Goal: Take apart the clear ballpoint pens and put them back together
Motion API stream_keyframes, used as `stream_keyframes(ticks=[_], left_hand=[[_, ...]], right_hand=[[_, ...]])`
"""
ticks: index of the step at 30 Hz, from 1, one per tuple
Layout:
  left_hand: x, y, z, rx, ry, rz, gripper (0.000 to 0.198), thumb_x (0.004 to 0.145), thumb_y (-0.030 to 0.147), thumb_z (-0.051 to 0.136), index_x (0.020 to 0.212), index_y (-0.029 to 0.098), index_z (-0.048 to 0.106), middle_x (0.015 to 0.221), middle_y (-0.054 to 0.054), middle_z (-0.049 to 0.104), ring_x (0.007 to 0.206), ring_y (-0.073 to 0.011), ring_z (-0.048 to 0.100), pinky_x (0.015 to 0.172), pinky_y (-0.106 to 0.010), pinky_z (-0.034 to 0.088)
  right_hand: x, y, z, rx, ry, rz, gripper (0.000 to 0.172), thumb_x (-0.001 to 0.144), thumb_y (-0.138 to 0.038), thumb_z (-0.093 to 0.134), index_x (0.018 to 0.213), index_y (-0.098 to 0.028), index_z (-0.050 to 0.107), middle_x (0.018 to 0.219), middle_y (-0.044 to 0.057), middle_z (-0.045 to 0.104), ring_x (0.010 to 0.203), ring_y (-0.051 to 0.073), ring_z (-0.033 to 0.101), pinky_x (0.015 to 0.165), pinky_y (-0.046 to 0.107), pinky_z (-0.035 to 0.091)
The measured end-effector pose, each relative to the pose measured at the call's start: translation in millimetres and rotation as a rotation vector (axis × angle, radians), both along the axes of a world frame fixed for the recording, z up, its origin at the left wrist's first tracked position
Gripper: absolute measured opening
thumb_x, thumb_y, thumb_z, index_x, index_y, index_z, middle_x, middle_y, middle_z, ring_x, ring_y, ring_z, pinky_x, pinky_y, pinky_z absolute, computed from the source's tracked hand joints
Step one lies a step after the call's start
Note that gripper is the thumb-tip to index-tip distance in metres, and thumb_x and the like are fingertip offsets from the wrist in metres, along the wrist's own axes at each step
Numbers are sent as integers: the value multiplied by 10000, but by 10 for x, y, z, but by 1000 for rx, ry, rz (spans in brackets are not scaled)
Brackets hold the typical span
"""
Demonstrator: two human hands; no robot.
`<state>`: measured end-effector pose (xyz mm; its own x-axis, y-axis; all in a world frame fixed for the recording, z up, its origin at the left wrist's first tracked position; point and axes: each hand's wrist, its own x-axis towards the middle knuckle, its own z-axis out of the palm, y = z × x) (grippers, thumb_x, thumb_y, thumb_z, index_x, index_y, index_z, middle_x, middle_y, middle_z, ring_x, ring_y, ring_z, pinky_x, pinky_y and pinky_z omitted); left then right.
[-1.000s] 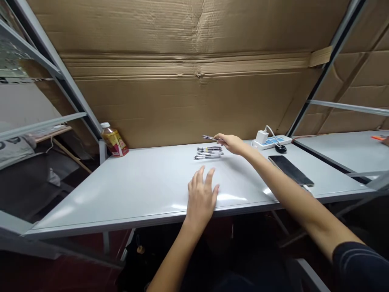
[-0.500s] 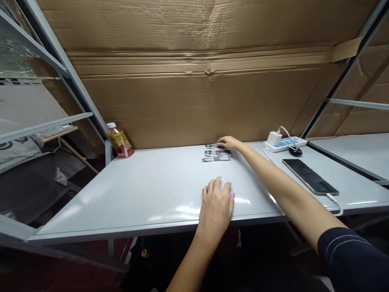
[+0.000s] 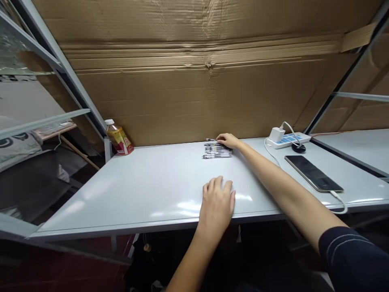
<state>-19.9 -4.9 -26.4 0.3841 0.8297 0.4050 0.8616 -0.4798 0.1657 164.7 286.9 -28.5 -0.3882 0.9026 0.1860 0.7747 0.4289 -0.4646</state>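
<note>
My right hand reaches to the far side of the white table. Its fingers are pinched on a pen that lies at the back of a neat row of several black-and-white pens. The pen rests level with the row, touching or just above the table top. My left hand lies flat near the table's front edge, fingers stretched out, holding nothing.
A drink bottle stands at the back left corner. A phone lies at the right on a charging cable, with a power strip and white charger behind it. A cardboard wall closes the back. Another table adjoins on the right.
My right hand lowered the pen from the air down to the back of the row. My left hand slid slightly toward the front edge and settled flat.
</note>
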Motion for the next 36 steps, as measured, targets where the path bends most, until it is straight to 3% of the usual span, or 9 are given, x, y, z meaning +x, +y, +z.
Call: stream_keyframes(ticks=[7,10,14,21,25,28,31,36], left_hand=[[6,41,12,-21,9,-15,162,1004,246,515,1116,212,628,1184,-110,649,1117,-281,621,926,-463,541],[3,75,-6,-35,8,-39,215,1022,258,484,1178,206,624,1283,-132,649,1228,-288,601,1006,-487,521],[-2,136,-70,-64,14,-57,381,1042,352,449,1364,181,561,1497,-187,534,1424,-327,473,1146,-545,431],[68,312,-100,-57,9,32,649,988,447,526,1550,153,386,1620,-249,331,1509,-443,273,1143,-692,350],[7,510,-2,-99,79,55,705,972,506,534,1547,122,398,1629,-272,286,1508,-485,236,1128,-753,298],[-151,693,86,-176,176,-37,716,968,538,534,1533,114,418,1614,-270,320,1513,-454,250,1148,-705,310],[-307,894,163,-224,239,-179,750,967,596,501,1557,150,375,1631,-236,308,1529,-412,236,1148,-648,352],[-425,1242,220,-222,251,-221,942,920,704,496,1615,125,229,1665,-236,184,1546,-401,143,1187,-636,293]], right_hand=[[-93,-74,-75,61,-17,32,413,1045,-471,459,1205,-186,712,1255,137,688,1193,292,572,1038,393,422],[-172,-142,-122,92,-32,13,404,1063,-426,406,1170,-164,694,1207,153,687,1158,274,569,1034,397,410],[-234,-331,-156,115,-54,51,350,1067,-360,387,1133,-175,677,1166,121,688,1099,240,583,1006,369,426],[-214,-721,-62,121,-103,95,372,1081,-373,345,1097,-205,677,1108,93,688,1063,224,600,983,360,451],[-181,-829,18,112,-113,41,458,1085,-463,288,1205,-227,662,1216,129,673,1170,270,583,1027,440,435],[-140,-904,31,80,-115,73,467,1074,-520,318,1340,-276,615,1411,101,612,1324,283,517,1103,476,388],[-111,-974,29,38,-136,107,534,1061,-547,354,1491,-266,501,1571,113,476,1443,329,415,1170,545,310],[-121,-1036,105,-3,-196,91,545,1072,-505,338,1564,-282,405,1650,124,339,1545,359,218,1214,668,117]])
